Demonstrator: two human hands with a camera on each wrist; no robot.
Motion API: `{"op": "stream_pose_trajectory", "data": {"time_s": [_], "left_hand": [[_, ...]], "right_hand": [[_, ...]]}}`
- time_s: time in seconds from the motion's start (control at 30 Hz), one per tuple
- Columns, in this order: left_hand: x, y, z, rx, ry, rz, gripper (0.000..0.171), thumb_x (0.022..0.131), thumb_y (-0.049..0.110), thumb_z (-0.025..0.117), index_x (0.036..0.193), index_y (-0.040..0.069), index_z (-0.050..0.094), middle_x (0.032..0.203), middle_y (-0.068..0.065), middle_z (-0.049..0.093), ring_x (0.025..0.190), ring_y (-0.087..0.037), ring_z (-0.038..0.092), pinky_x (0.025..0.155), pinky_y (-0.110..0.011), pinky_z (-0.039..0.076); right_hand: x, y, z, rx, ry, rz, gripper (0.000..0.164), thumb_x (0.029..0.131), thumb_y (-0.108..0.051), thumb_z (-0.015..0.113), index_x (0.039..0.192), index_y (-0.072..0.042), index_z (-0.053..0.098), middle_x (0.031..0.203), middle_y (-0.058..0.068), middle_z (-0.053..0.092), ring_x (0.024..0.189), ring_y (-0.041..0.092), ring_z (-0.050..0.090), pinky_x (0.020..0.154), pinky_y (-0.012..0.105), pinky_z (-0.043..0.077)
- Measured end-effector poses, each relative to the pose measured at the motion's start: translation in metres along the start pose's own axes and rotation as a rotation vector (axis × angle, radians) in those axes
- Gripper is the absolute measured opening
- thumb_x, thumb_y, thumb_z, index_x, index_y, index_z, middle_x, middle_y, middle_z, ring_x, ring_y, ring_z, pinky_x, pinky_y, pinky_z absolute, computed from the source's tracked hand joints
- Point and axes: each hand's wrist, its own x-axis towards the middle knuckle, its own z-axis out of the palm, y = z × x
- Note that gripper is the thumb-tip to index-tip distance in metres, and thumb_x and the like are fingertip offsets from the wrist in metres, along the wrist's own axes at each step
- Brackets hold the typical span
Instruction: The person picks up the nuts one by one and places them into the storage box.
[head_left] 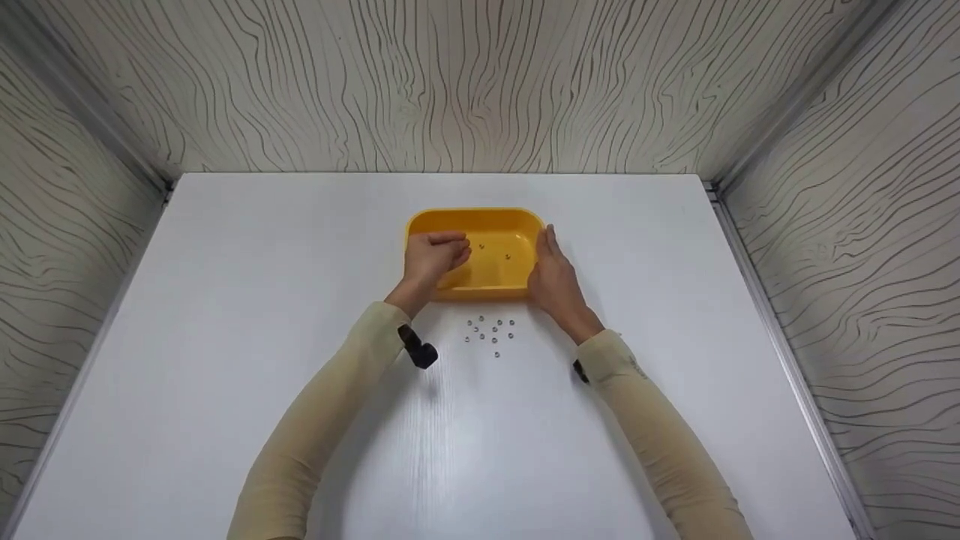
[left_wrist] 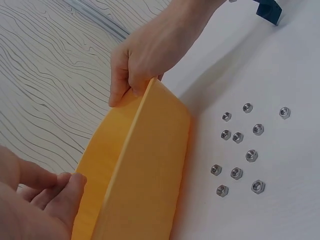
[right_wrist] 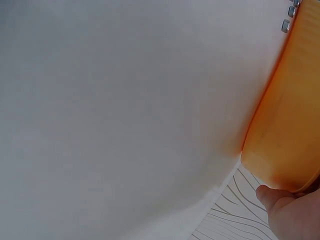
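A yellow plastic bin (head_left: 491, 281) stands on the white table, with two small metal nuts (head_left: 508, 256) on its floor. Over the bin's left part is my left hand (head_left: 435, 259), its fingers bent and thumb close to them. In the left wrist view the fingertips (left_wrist: 75, 182) overlap the bin's rim; I cannot tell whether a nut is between them. My right hand (head_left: 555, 281) grips the bin's right end, thumb (right_wrist: 270, 195) on the outer wall in the right wrist view. Several hex nuts (left_wrist: 236, 173) lie loosely scattered in front of the bin.
The white table (head_left: 225, 315) is bounded by wood-grain patterned panels (head_left: 480, 90) at the back and both sides. Metal rails (head_left: 780, 352) run along the side edges. A black wrist camera (head_left: 420, 351) sits on the left sleeve, above the table near the nuts.
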Motion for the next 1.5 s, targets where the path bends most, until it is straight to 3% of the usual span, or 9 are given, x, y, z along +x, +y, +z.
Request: {"op": "stream_pose_trajectory", "data": {"time_s": [0.23, 0.37, 0.5, 0.73, 0.93, 1.2, 1.33, 1.5], "left_hand": [[-0.010, -0.001, -0.001, 0.023, -0.061, 0.028, 0.031, 0.100, 0.006, 0.066, 0.129, -0.004, 0.070, 0.126, -0.021, 0.070, 0.103, -0.025, 0.074, 0.087, -0.033, 0.067], [-0.014, -0.002, -0.002, 0.103, -0.083, 0.041, 0.026, 0.099, 0.008, 0.065, 0.123, 0.002, 0.073, 0.122, -0.017, 0.069, 0.104, -0.028, 0.072, 0.087, -0.033, 0.067], [-0.018, -0.003, -0.003, 0.229, -0.156, 0.077, 0.023, 0.100, 0.009, 0.066, 0.120, 0.006, 0.075, 0.121, -0.017, 0.071, 0.107, -0.036, 0.071, 0.089, -0.033, 0.066], [-0.031, -0.006, -0.004, 0.501, -0.270, 0.236, 0.018, 0.100, 0.018, 0.067, 0.115, 0.012, 0.077, 0.113, -0.007, 0.073, 0.098, -0.026, 0.071, 0.085, -0.028, 0.065], [-0.044, -0.012, -0.004, 0.638, -0.319, 0.374, 0.019, 0.102, 0.018, 0.066, 0.115, 0.011, 0.077, 0.114, -0.006, 0.076, 0.092, -0.020, 0.066, 0.082, -0.027, 0.062], [-0.059, -0.018, -0.007, 0.801, -0.386, 0.460, 0.023, 0.101, 0.011, 0.066, 0.120, 0.003, 0.077, 0.115, -0.011, 0.079, 0.096, -0.020, 0.069, 0.093, -0.036, 0.063], [-0.066, -0.026, -0.009, 0.900, -0.409, 0.487, 0.020, 0.102, 0.012, 0.065, 0.113, 0.004, 0.079, 0.098, -0.007, 0.077, 0.083, -0.017, 0.064, 0.080, -0.032, 0.060], [-0.073, -0.043, -0.011, 1.103, -0.388, 0.642, 0.015, 0.100, 0.008, 0.063, 0.097, 0.002, 0.077, 0.085, -0.008, 0.070, 0.073, -0.016, 0.056, 0.067, -0.034, 0.052]], "right_hand": [[0.000, 0.000, 0.000, 0.022, -0.007, 0.019, 0.061, 0.110, -0.009, 0.031, 0.167, -0.002, 0.011, 0.178, 0.018, 0.009, 0.165, 0.031, 0.016, 0.135, 0.047, 0.021], [-0.001, 0.000, 0.000, 0.018, -0.001, 0.015, 0.061, 0.110, -0.009, 0.031, 0.167, -0.001, 0.012, 0.177, 0.019, 0.010, 0.165, 0.031, 0.017, 0.134, 0.048, 0.022], [-0.001, -0.001, -0.001, 0.005, 0.004, -0.001, 0.061, 0.108, -0.007, 0.032, 0.166, 0.002, 0.015, 0.177, 0.021, 0.012, 0.164, 0.033, 0.019, 0.134, 0.048, 0.024], [0.001, -0.003, -0.004, 0.015, -0.034, 0.041, 0.063, 0.110, -0.008, 0.032, 0.168, -0.003, 0.010, 0.179, 0.015, 0.006, 0.166, 0.028, 0.013, 0.135, 0.046, 0.020], [0.000, -0.004, -0.003, 0.039, -0.045, 0.073, 0.064, 0.111, -0.009, 0.034, 0.169, -0.008, 0.006, 0.179, 0.011, 0.004, 0.166, 0.027, 0.013, 0.135, 0.046, 0.020], [-0.001, -0.003, -0.001, 0.038, -0.038, 0.065, 0.063, 0.111, -0.010, 0.034, 0.169, -0.007, 0.007, 0.179, 0.012, 0.005, 0.166, 0.027, 0.014, 0.135, 0.046, 0.020], [-0.001, -0.002, -0.001, 0.047, -0.040, 0.061, 0.063, 0.112, -0.011, 0.033, 0.169, -0.008, 0.006, 0.179, 0.010, 0.004, 0.166, 0.027, 0.013, 0.135, 0.047, 0.019], [-0.001, 0.000, 0.000, 0.015, -0.016, 0.014, 0.062, 0.109, -0.007, 0.033, 0.167, -0.001, 0.012, 0.178, 0.017, 0.008, 0.165, 0.031, 0.018, 0.134, 0.047, 0.024]]}}
